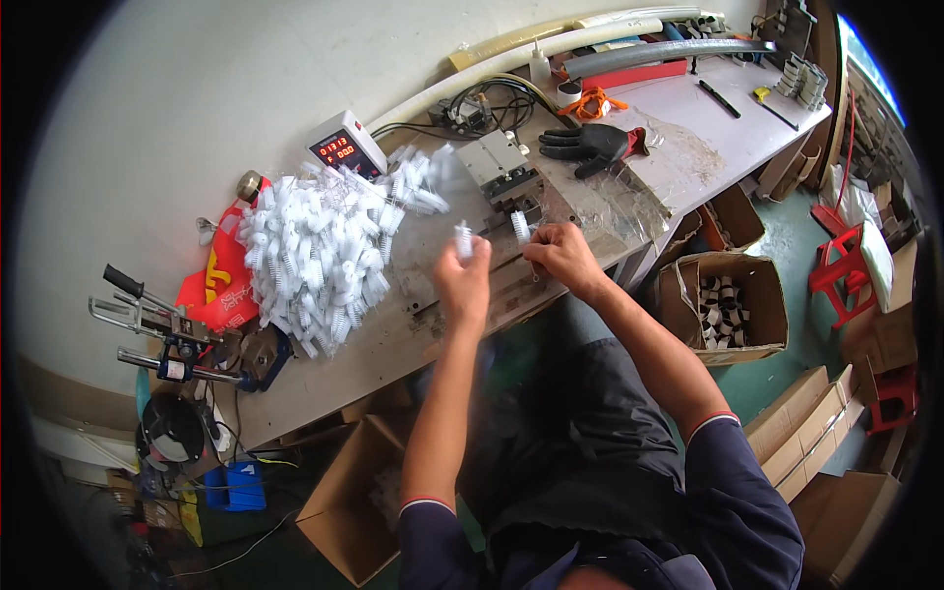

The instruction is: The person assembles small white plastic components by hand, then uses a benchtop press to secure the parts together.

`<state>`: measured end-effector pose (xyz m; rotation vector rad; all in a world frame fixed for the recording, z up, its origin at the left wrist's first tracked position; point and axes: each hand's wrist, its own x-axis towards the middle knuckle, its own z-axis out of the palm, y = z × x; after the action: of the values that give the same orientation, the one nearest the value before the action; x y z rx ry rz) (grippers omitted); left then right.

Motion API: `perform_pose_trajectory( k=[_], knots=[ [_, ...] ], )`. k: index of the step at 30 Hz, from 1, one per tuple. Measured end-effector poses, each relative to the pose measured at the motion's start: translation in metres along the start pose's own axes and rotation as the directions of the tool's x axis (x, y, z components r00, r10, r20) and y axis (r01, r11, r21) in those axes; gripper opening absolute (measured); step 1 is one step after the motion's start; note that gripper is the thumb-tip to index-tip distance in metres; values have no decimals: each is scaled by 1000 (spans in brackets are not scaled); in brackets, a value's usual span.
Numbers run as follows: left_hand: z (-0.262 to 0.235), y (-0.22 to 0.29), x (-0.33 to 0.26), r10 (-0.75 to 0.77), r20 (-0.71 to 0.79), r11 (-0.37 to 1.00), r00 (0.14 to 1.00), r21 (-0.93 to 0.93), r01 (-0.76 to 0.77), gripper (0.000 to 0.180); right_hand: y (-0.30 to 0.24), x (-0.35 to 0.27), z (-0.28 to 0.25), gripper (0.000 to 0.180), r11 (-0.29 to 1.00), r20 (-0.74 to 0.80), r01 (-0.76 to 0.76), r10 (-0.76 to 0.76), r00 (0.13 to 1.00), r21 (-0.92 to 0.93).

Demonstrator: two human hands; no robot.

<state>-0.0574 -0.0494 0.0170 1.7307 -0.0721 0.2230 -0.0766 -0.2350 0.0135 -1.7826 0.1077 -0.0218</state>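
Observation:
My left hand point(464, 280) is raised over the front of the bench, its fingers closed round a small white ribbed plastic piece point(463, 239). Another white ribbed piece point(520, 228) stands at the front of a small metal fixture point(500, 169). My right hand point(567, 256) pinches at that piece's lower end; its fingertips are partly hidden. A big heap of similar white pieces point(320, 251) lies left of my hands. Behind the heap stands a white counter box point(349, 146) with a lit red display.
A black glove point(588, 146) lies right of the fixture. Hoses point(511, 69) and cables run along the back wall. A hand-lever press point(182, 339) stands at the bench's left end. Cardboard boxes point(723, 295) and a red stool point(839, 277) are on the floor.

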Motion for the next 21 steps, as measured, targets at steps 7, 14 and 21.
perform_pose_trajectory(
  k=[7,14,21],
  knots=[
    [-19,-13,42,171,-169,937,971,332,-108,19,-6,8,7,28,829,-145,53,-160,976,-556],
    [-14,-29,40,414,-73,829,907,441,-343,18,-1,10,26,27,715,-218,64,-295,930,-696],
    [-15,-30,40,429,-92,831,899,430,-353,18,-3,17,34,21,718,-290,56,-349,891,-694]
  ],
)
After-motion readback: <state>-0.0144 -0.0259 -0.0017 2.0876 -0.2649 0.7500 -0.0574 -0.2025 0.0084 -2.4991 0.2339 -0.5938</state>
